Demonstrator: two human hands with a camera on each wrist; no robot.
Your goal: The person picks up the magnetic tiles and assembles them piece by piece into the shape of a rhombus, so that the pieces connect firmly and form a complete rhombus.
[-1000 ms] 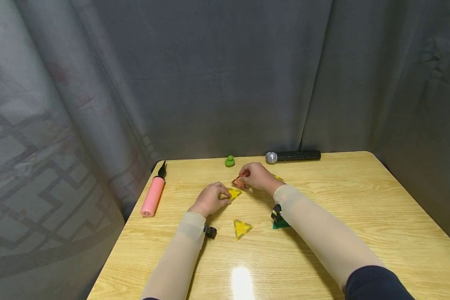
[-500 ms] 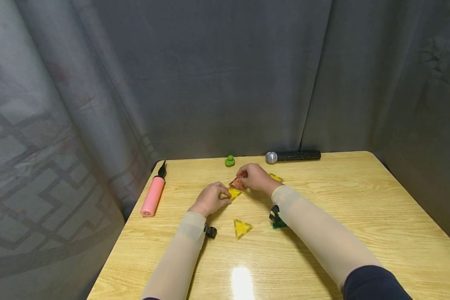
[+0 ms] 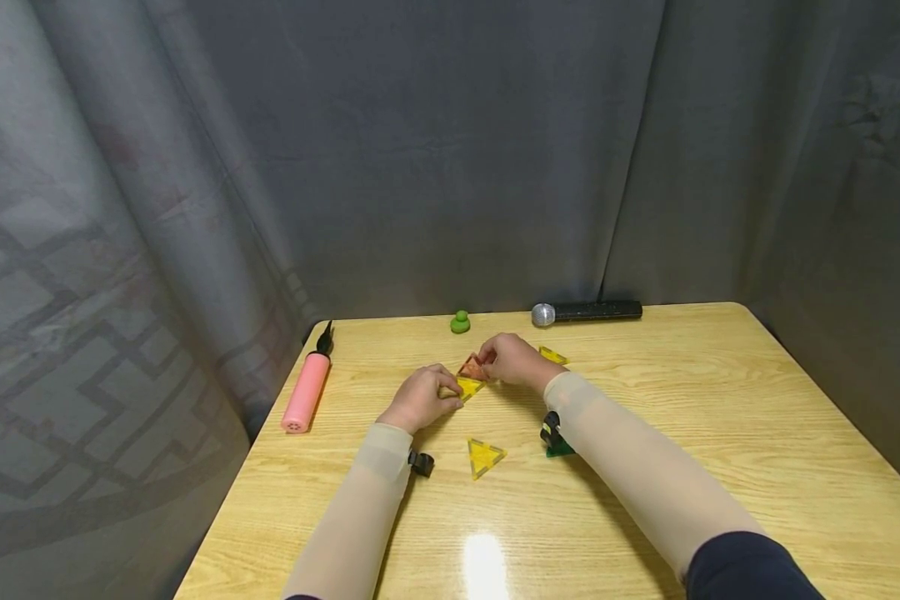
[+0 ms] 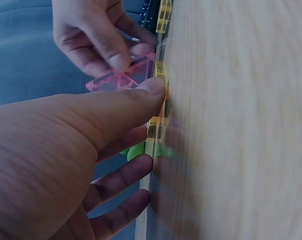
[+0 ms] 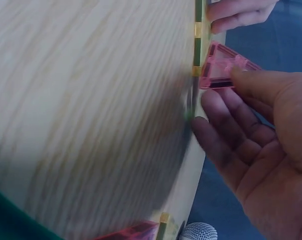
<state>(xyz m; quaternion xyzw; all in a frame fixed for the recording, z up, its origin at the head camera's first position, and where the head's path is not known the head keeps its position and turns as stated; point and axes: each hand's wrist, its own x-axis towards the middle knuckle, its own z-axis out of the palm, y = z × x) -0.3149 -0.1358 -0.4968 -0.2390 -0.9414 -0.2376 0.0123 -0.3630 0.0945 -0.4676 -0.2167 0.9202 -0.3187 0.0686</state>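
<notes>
My left hand (image 3: pixel 422 397) pinches a yellow triangular magnetic tile (image 3: pixel 469 387) lying on the table, its thumb and index finger at the edges. In the left wrist view that yellow tile (image 4: pixel 160 72) appears edge-on beside the thumb. My right hand (image 3: pixel 512 360) holds a translucent red-pink triangular magnetic tile (image 3: pixel 472 367) between thumb and fingers. The pink tile (image 5: pixel 222 67) stands raised at an angle, its lower edge right at the far edge of the yellow one. The other fingers of the right hand spread loosely below it in the right wrist view.
Another yellow triangle (image 3: pixel 485 458) lies nearer the front, and one more yellow tile (image 3: pixel 552 356) lies behind the right wrist. A green tile (image 3: pixel 559 448) is partly hidden under the right forearm. Along the back are a green toy (image 3: pixel 460 322) and a microphone (image 3: pixel 596 312); a pink hand pump (image 3: pixel 307 392) lies left.
The right hand has brought the red-pink tile slightly left and in to the yellow tile's far edge, and tilted it up. The left hand has stayed in place on the yellow tile.
</notes>
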